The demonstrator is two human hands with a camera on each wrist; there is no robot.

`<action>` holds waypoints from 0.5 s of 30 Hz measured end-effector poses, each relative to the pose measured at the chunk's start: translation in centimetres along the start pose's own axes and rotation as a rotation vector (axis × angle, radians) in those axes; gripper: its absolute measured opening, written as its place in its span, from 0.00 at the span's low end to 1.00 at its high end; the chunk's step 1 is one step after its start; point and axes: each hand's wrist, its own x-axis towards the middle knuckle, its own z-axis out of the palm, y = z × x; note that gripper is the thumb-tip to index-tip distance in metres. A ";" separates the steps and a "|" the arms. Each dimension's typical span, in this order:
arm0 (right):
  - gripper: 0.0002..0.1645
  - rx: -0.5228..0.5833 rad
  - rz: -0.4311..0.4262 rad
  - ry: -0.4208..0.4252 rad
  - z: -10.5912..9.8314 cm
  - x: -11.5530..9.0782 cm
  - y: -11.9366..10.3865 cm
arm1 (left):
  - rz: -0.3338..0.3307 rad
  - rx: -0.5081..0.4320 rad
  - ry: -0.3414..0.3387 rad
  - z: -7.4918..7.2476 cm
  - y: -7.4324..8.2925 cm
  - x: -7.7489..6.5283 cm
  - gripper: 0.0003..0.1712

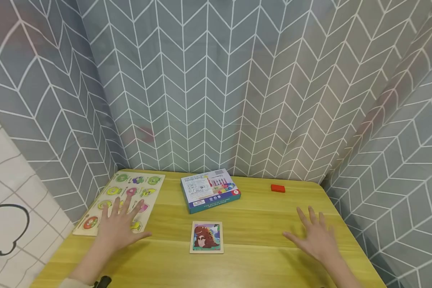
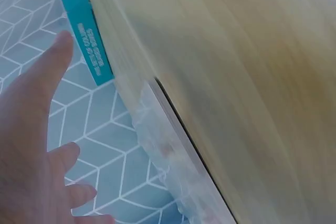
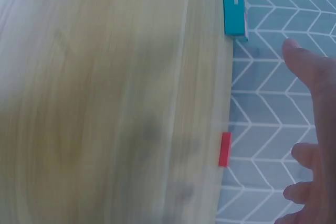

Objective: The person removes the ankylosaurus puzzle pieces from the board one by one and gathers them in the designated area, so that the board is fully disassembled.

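In the head view my left hand (image 1: 118, 229), fingers spread, hovers over the near right part of a puzzle board (image 1: 155, 195) with coloured fruit and vegetable pictures. My right hand (image 1: 317, 239), also spread and holding nothing, is above the right side of the table. Between the hands a small square dinosaur picture puzzle (image 1: 207, 237) lies flat. Behind it sits a flat box (image 1: 210, 189) with a teal side. A small red block (image 1: 278, 188) lies near the back edge, beyond the right hand; the right wrist view shows the red block (image 3: 225, 149) too.
The wooden table (image 1: 252, 228) ends at the back against a grey curtain (image 1: 216, 88) with white zigzag lines. More curtain (image 1: 407, 192) hangs along the right edge. A white patterned panel (image 1: 18, 208) stands to the left.
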 end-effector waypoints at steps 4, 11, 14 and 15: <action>0.63 0.115 -0.012 0.018 0.9 0.6 -1.6 | -0.002 -0.063 -0.003 0.1 1.4 0.5 0.66; 0.58 0.386 -0.024 0.073 2.8 1.4 -4.3 | 0.003 -0.260 0.019 0.6 4.4 1.0 0.63; 0.55 0.452 -0.054 0.109 3.6 1.6 -5.3 | 0.009 -0.359 0.015 0.9 5.5 1.2 0.63; 0.54 0.473 -0.062 0.118 3.9 1.6 -5.6 | 0.007 -0.388 0.009 1.0 5.8 1.3 0.63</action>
